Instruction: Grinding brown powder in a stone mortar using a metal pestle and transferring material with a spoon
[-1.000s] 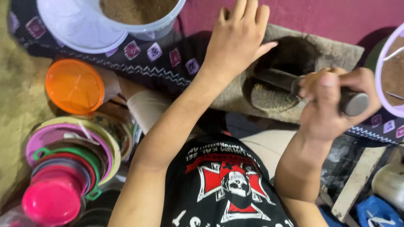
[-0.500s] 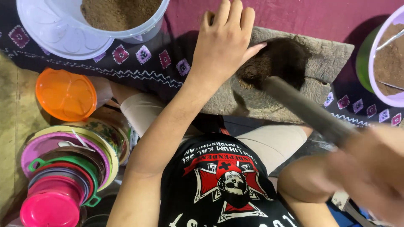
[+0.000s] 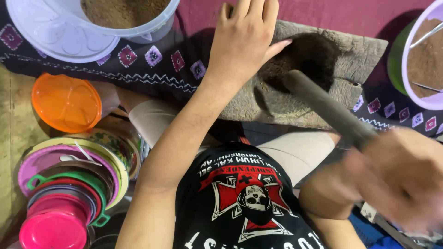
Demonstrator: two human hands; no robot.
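Nearest the camera, the right hand [image 3: 397, 177] is showing as a blur at the lower right, its grip closing around the near end of a dark, rod-like pestle [image 3: 330, 108]. The pestle's long axis is running diagonally: from the right hand it is rising up and to the left, away from the body, and its far tip is pointing into the dark hollow of the stone mortar slab [image 3: 360, 50]. So the working end is lying forward and left of the grip, with the rod tilting down into the hollow, where dark brown ground material [image 3: 295, 64] is sitting.

Further out, the left hand [image 3: 244, 39] is lying flat, fingers spread and holding nothing, palm down on the left part of the slab, its thumb touching the edge of the ground material just beside the pestle's tip. This hand is the nearer one to the hollow; the right is well back, at the rod's other end.

Beyond, a white tub of brown powder [image 3: 122, 14] is standing at the upper left, and a lilac bowl of powder [image 3: 422, 60] at the far right.
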